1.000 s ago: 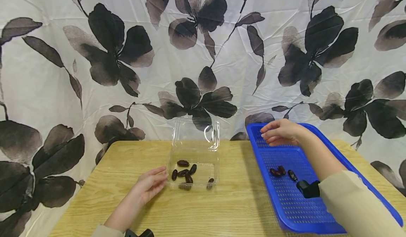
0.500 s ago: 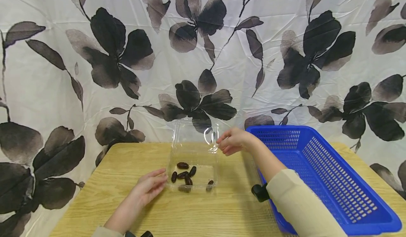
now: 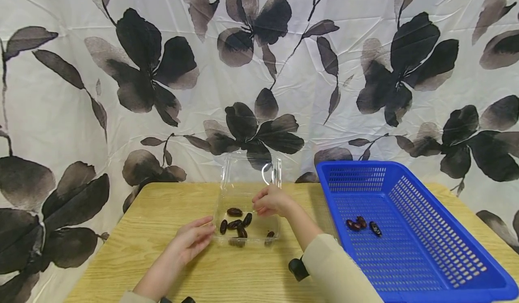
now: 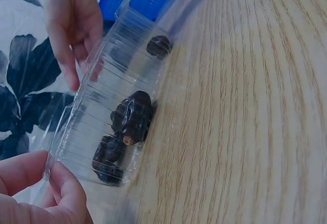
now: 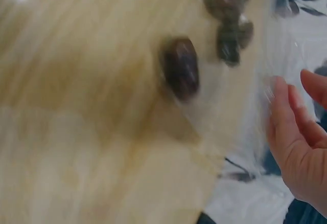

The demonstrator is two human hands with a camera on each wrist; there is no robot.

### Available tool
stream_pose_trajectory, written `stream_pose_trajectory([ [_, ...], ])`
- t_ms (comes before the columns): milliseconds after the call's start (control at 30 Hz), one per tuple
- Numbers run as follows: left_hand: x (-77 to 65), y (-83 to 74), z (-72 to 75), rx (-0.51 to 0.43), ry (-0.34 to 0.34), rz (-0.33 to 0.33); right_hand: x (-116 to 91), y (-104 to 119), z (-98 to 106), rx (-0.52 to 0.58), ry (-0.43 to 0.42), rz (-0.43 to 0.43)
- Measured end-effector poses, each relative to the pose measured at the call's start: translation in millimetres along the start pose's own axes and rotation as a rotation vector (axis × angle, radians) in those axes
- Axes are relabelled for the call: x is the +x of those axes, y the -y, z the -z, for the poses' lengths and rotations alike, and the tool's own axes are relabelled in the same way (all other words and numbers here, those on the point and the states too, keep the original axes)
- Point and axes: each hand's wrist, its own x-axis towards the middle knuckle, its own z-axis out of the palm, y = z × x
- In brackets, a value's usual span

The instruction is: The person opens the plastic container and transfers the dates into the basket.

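Observation:
A clear plastic clamshell box [image 3: 227, 199] stands on the table with its lid raised at the back. Several dark brown dates [image 3: 234, 212] lie inside it. My left hand [image 3: 190, 241] holds the box's left side; the left wrist view shows its thumb and finger [image 4: 66, 188] pinching the rim. Over the box's right half hovers my right hand [image 3: 272, 201], fingers reaching in above the dates and holding nothing. In the right wrist view, blurred by motion, its fingers [image 5: 286, 116] are apart, near the clear plastic.
On the right sits a blue perforated basket [image 3: 409, 249], with 3 dates [image 3: 375, 228] on its floor. The wooden table [image 3: 162, 204] ends at a floral-print curtain [image 3: 304, 69] behind.
My right hand has moved left from above the blue basket, past the raised lid, to over the box. My left hand has kept its place at the box's side.

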Motion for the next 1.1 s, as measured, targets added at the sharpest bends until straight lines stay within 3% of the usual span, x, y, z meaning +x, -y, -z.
stream_pose_trajectory([
  [200,-0.2,0.5,1.0,-0.004,0.005,0.004,2.6,-9.4,-18.0,0.026,-0.056,0.052],
  [500,-0.3,-0.1,2.5,-0.005,0.014,0.003,8.3,-27.0,-36.1,0.047,-0.197,0.041],
  [767,0.7,0.7,1.1,0.019,0.003,-0.007,8.1,-32.1,-51.8,-0.291,-0.454,0.05],
  [833,0.8,0.5,1.3,0.018,0.007,-0.008,8.4,-31.9,-53.9,-0.347,-0.471,0.042],
  [1100,1.9,1.2,2.8,0.023,0.023,-0.011,10.2,-32.8,-57.1,-0.355,-0.431,0.087],
])
